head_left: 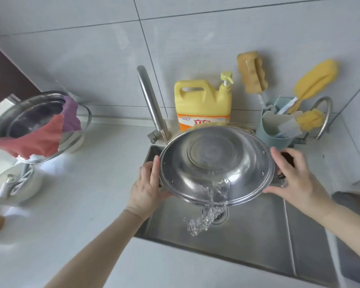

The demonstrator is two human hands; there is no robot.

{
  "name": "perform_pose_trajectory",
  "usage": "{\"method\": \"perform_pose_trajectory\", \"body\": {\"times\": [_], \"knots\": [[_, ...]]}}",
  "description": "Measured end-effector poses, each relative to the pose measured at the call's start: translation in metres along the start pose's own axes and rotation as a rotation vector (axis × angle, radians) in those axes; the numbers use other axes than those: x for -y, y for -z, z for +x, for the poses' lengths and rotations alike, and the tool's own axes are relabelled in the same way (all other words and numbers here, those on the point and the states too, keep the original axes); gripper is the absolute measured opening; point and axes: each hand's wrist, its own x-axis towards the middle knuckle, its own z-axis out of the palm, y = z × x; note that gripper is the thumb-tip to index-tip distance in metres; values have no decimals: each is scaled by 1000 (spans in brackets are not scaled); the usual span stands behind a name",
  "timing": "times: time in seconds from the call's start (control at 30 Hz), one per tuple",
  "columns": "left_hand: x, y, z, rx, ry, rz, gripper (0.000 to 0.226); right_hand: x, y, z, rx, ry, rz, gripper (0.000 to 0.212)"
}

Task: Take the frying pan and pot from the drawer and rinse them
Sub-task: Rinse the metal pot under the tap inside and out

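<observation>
A: Head view, largest first. Counter point(75, 204), white, runs left of a steel sink point(247, 225) set into it. Grey tiled wall point(92, 48) behind.

B: And the pot?

A: Pot point(216, 165), steel, held over the sink, tipped toward the camera so the inside faces us. Water point(208, 213) spills off its near rim, falling toward the drain point(221, 217).

B: Hands?

A: Left hand point(148, 183) on the pot's left side, thumb up along the rim, fingers wrapped behind and underneath: gripping it. Right hand point(295, 177) on the right side, over a dark handle, fingers spread and fairly straight, pressing rather than curling.

B: Around it?

A: Far left, a steel bowl point(29, 119) on a rack, with a red cloth point(35, 140) and a purple cloth point(71, 115) draped over its rim. Tap point(152, 104) stands behind the sink's left corner. Yellow soap jug point(203, 102) with a pump just right of the tap, partly hidden behind the pot. Blue caddy point(279, 134) right of that, holding sponge brushes point(254, 71). A second curved spout point(325, 115) beside the caddy.
</observation>
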Motion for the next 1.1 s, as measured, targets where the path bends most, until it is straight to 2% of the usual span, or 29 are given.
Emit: {"method": "perform_pose_trajectory", "body": {"times": [0.1, 0.2, 0.3, 0.4, 0.53, 0.63, 0.7, 0.73, 0.77, 0.83, 0.9, 1.0, 1.1], "knots": [[-8, 4, 15, -258, -112, 67, 103, 1, 24, 2, -197, 158, -100, 124], [-11, 18, 33, -416, -208, 97, 102, 5, 50, 9, -320, 316, -78, 100], [-18, 44, 50, -532, -258, 133, 121, 14, 76, 20, -418, 453, -119, 100], [-24, 66, 62, -614, -276, 141, 139, 25, 97, 31, -499, 504, -208, 110], [-24, 79, 71, -658, -276, 152, 138, 32, 112, 35, -463, 463, -244, 112], [-22, 76, 70, -611, -265, 151, 132, 31, 109, 38, -441, 441, -247, 102], [-20, 67, 66, -529, -220, 144, 126, 26, 101, 40, -416, 389, -220, 89], [-20, 61, 62, -453, -194, 117, 125, 23, 96, 40, -366, 326, -179, 91], [-22, 55, 59, -353, -171, 72, 127, 18, 92, 40, -293, 247, -115, 103], [-24, 45, 52, -129, -96, -15, 127, 10, 85, 41, -74, 97, 7, 121], [-27, 38, 49, 127, -3, -73, 137, -4, 73, 40, 145, -22, 87, 121], [-25, 28, 46, 591, 77, -244, 151, -23, 59, 40, 406, -240, 226, 136], [-9, 21, 47, 867, 169, -383, 148, -29, 45, 42, 616, -303, 306, 137]]}}
